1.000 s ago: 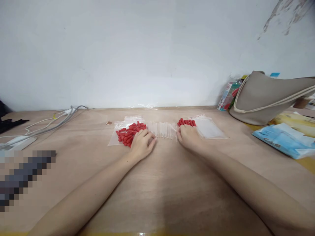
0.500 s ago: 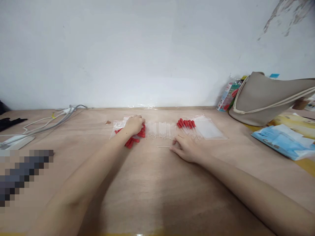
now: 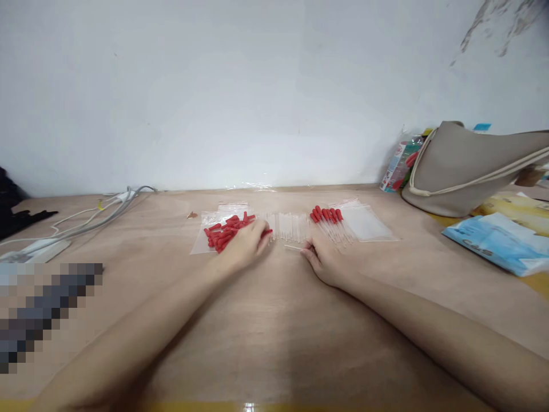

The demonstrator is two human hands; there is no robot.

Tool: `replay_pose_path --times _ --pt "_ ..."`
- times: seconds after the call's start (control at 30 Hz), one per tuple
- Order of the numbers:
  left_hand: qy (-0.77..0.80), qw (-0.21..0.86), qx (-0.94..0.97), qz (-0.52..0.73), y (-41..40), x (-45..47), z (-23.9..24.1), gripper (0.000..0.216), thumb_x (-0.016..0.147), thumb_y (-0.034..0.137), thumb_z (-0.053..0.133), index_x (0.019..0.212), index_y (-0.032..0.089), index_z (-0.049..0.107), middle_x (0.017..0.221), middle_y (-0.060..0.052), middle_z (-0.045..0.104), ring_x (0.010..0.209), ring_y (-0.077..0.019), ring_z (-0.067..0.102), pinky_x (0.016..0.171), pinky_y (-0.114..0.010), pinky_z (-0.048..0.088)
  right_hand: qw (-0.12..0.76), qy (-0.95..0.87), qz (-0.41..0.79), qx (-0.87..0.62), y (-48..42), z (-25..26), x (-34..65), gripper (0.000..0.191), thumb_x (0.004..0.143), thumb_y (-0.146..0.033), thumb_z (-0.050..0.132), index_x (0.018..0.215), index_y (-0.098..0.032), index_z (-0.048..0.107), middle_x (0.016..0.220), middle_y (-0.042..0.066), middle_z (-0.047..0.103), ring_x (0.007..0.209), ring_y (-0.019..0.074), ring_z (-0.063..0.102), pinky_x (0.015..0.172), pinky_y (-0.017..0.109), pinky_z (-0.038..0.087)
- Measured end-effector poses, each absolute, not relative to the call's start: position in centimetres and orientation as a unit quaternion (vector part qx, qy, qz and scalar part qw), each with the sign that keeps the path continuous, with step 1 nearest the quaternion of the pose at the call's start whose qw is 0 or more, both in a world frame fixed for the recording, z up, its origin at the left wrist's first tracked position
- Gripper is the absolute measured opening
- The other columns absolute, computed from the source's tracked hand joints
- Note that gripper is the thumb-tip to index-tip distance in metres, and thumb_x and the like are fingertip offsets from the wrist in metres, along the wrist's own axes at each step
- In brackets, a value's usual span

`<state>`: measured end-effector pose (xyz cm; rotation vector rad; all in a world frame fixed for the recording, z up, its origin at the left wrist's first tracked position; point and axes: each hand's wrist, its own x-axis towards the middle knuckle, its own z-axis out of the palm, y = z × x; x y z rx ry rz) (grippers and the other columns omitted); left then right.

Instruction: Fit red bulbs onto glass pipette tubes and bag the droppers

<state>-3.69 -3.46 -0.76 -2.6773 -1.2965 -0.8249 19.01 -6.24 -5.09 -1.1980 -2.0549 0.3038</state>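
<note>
Loosely heaped red bulbs (image 3: 223,237), plastic bag (image 3: 199,245) beneath

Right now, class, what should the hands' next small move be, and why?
Probably bring the red bulb in the left hand to the clear tube in the right hand and fit it on: the tube's bare end points toward the left hand, and red-topped tubes lie beside the right hand.

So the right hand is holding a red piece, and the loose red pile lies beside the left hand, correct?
Not quite: the head view shows the right hand holding a thin pale tube instead. The loose red pile does lie beside the left hand.
</note>
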Motion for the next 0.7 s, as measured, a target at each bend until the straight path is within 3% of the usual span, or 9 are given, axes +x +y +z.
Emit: replay_pose_path --times 0.13,0.27,0.53,0.7 --pt "-0.417 -0.048 -0.849 -0.322 -6.1 -2.8 -3.1 0.017 0.083 0.027 0.051 0.097 0.018 0.048 0.082 -0.003 0.058 0.073 -0.015 0.055 0.065 -0.027 0.044 0.404 -0.796 0.109 -0.438 -6.5 -5.5 19.3 0.012 0.085 -0.026 0.043 0.086 -0.018 0.052 0.08 0.005 0.059 0.075 0.0172 0.054 0.069 0.031 0.042" --pt "-0.402 -0.075 -0.86 -0.305 -6.6 -2.6 -3.2 0.012 0.084 0.027 0.051 0.087 0.018 0.057 0.078 -0.003 0.056 0.071 -0.0142 0.053 0.065 -0.026 0.043 0.401 -0.817 0.078 -0.408 -6.7 -5.1 19.1 0.021 0.087 -0.025 0.041 0.098 -0.018 0.057 0.084 0.006 0.062 0.081 0.0173 0.057 0.075 0.032 0.043" --pt "-0.398 -0.074 -0.856 -0.321 -6.6 -2.5 -2.9 0.012 0.086 0.026 0.049 0.086 0.017 0.058 0.08 -0.003 0.059 0.074 -0.0151 0.055 0.068 -0.027 0.044 0.339 -0.851 0.08 -0.393 -6.8 -4.4 18.8 0.02 0.087 -0.022 0.043 0.096 -0.018 0.06 0.09 0.005 0.065 0.084 0.0151 0.058 0.076 0.03 0.039" --pt "-0.391 -0.086 -0.85 -0.342 -6.7 -2.3 -3.0 0.01 0.085 0.023 0.05 0.087 0.018 0.058 0.079 -0.001 0.063 0.072 -0.014 0.057 0.067 -0.025 0.045 0.333 -0.865 0.07 -0.369 -6.8 -4.5 18.8 0.016 0.086 -0.023 0.046 0.089 -0.019 0.061 0.079 0.002 0.063 0.073 0.0132 0.056 0.071 0.029 0.034"
